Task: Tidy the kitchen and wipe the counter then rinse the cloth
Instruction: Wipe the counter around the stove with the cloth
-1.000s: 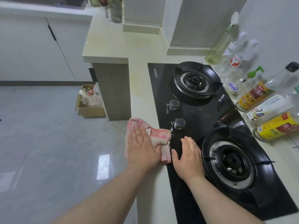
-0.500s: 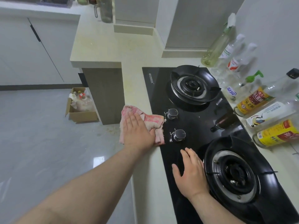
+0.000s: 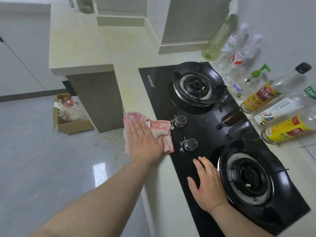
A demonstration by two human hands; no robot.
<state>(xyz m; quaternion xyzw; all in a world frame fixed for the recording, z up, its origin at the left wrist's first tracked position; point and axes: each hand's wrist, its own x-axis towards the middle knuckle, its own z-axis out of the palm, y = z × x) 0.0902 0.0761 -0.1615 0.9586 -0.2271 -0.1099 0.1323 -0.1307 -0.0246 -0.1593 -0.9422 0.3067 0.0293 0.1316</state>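
Observation:
A crumpled pink cloth (image 3: 159,128) lies on the narrow cream counter strip (image 3: 136,100) along the left edge of the black glass hob (image 3: 206,129). My left hand (image 3: 144,141) presses flat on the cloth with straight fingers; the cloth's right part overlaps the hob edge beside the upper knob (image 3: 179,120). My right hand (image 3: 207,183) rests flat on the hob glass, just left of the near burner (image 3: 248,178) and below the lower knob (image 3: 190,144). Neither hand grips anything.
Several bottles (image 3: 259,98) stand and lean along the right wall beside the hob. The far burner (image 3: 195,84) sits behind the knobs. The counter (image 3: 85,41) extends back left. A cardboard box (image 3: 71,117) of rubbish stands on the grey floor left of the cabinet.
My left hand has slid the cloth away from me along the counter strip, from beside the lower knob to beside the upper knob. My right hand stayed flat on the hob.

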